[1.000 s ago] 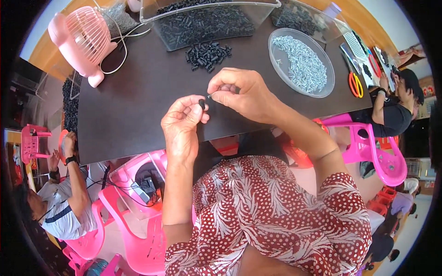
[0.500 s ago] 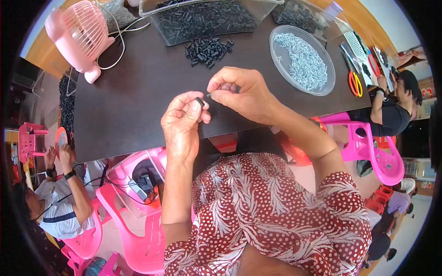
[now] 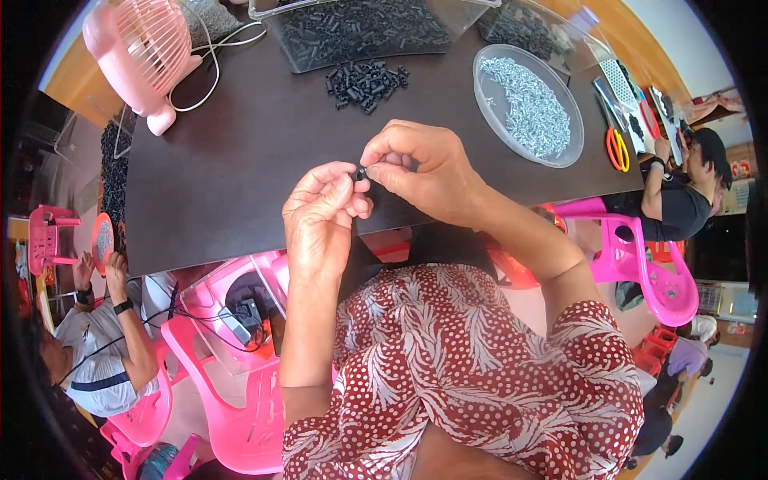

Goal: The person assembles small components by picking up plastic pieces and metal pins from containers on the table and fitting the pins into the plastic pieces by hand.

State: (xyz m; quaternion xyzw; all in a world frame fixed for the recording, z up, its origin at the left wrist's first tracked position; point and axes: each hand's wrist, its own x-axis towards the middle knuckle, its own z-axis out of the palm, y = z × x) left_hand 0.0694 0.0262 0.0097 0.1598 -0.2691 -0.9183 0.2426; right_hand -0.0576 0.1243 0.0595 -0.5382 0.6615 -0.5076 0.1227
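Note:
Between the thumb and fingers of my left hand (image 3: 316,208) is a small black plastic tube-shaped part (image 3: 358,174), held above the table's near half. My right hand (image 3: 424,168) is closed in a pinch right at the part's end. A tiny metal piece sits in that pinch, mostly hidden by the fingertips. Beyond my hands lies a loose pile of similar black parts (image 3: 366,86). To the right of the pile, a round clear tray (image 3: 498,120) holds many small silvery metal pieces (image 3: 536,112).
A clear bin (image 3: 300,66) of black parts stands behind the pile. At the far left is a pink fan (image 3: 132,60) with a white cord. Orange-handled scissors (image 3: 616,150) lie at the right. Co-workers sit at both sides, near pink plastic chairs (image 3: 240,424).
My right fingertips have closed the small gap to the black part and now meet its end. The left hand has turned the part toward the right hand. The view has shifted slightly.

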